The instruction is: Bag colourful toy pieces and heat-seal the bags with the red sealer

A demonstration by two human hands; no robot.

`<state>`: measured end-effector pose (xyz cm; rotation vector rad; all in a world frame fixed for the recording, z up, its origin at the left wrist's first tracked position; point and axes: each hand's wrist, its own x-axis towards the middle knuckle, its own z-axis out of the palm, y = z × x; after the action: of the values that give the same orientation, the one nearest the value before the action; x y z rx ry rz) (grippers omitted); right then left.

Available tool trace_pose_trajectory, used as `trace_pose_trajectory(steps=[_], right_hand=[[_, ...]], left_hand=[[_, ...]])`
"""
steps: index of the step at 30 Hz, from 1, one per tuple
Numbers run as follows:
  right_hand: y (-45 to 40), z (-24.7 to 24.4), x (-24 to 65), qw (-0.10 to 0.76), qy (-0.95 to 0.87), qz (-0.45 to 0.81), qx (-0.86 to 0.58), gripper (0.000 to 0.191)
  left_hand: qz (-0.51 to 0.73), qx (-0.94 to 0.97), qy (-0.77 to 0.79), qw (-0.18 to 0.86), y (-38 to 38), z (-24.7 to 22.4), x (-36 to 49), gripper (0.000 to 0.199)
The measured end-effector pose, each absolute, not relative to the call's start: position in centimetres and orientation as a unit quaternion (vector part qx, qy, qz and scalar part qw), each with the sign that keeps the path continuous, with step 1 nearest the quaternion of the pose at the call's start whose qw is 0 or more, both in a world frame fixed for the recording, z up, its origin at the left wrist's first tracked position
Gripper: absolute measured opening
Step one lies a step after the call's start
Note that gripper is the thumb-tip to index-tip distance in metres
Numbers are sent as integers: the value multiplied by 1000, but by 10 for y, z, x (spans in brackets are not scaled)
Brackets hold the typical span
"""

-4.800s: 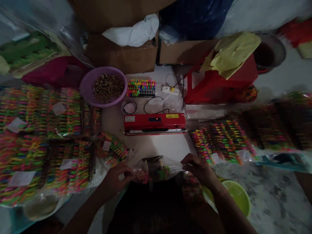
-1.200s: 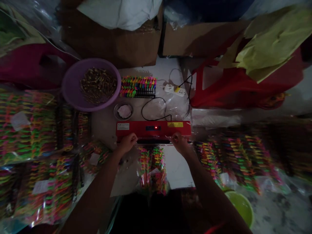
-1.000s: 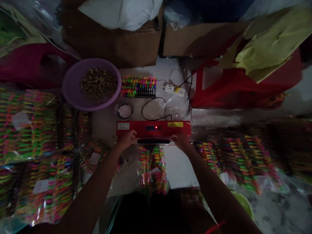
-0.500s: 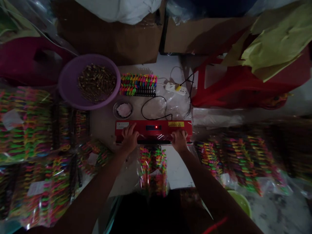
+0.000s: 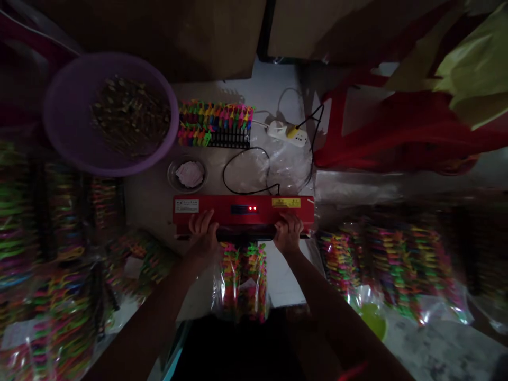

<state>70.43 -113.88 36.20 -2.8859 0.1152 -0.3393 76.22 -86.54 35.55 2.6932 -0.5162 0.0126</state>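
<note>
A long red bag sealer (image 5: 264,217) lies across the white table, with two red lights lit on its panel. My left hand (image 5: 203,231) grips its lid near the left end, fingers curled over the top. Towards the right end, my right hand (image 5: 289,231) holds the same lid in a like way. A clear plastic bag (image 5: 243,283) of colourful small plastic toys comes out from the front of the sealer, between my forearms. The bag's upper edge is hidden under the lid.
Behind the sealer are a purple basin (image 5: 169,135) of small brownish pieces, a dish of paper slips (image 5: 189,174), a black rack (image 5: 230,138) with colourful toys and a power strip (image 5: 286,133). Filled bags (image 5: 397,264) lie at both sides. A red stool (image 5: 337,127) lies back right.
The sealer's panel shows two red lights instead of one. Both hands stay on the lid, which looks pressed lower. My view has shifted somewhat nearer the table.
</note>
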Motion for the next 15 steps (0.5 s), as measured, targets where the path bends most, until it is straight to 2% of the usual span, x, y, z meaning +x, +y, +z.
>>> trace_pose_trajectory(steps=[9,12,15], right_hand=[[-1135,365,704,129,62,-85,-986,18],[-1137,378,712,144,88,-42,-985,17],[-1154,398,741,169,163,-2,-972,21]], left_hand=[[-15,956,-203,210,-868,361,767,17],[-21,955,-206,214,-874,382,776,19],[30,948,-191,253,-874,413,774,27]])
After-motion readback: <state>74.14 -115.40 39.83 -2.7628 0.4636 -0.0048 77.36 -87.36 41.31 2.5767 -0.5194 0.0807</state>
